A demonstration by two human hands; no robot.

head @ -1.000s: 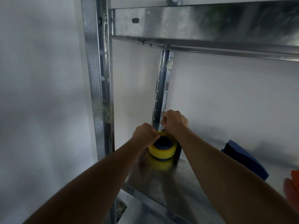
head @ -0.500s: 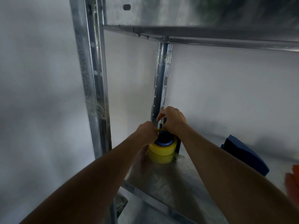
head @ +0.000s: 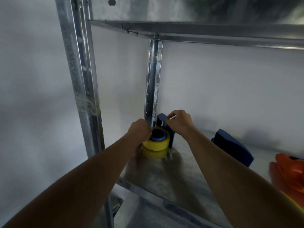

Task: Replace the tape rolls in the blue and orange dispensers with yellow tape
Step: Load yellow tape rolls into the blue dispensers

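Note:
A yellow tape roll (head: 158, 143) sits on the blue hub of the blue dispenser (head: 170, 137), which lies on its side in the back left corner of the metal shelf (head: 164, 175). My left hand (head: 139, 129) is closed against the roll's left edge. My right hand (head: 179, 120) pinches the tape's loose end at the dispenser's raised blue front part (head: 161, 120). The roll's reflection shows on the shelf below it. An orange dispenser (head: 289, 168) lies at the right edge of the shelf.
A separate blue dispenser piece (head: 232, 148) lies on the shelf to the right. A shelf post (head: 153, 79) stands just behind the dispenser, another post (head: 79, 79) at the front left, and an upper shelf (head: 197, 32) overhead. A yellow edge (head: 294, 203) shows at the far right.
My right hand has lifted up and to the right off the roll, uncovering the dispenser's blue front part. My left hand stays at the roll. The camera has tilted down slightly.

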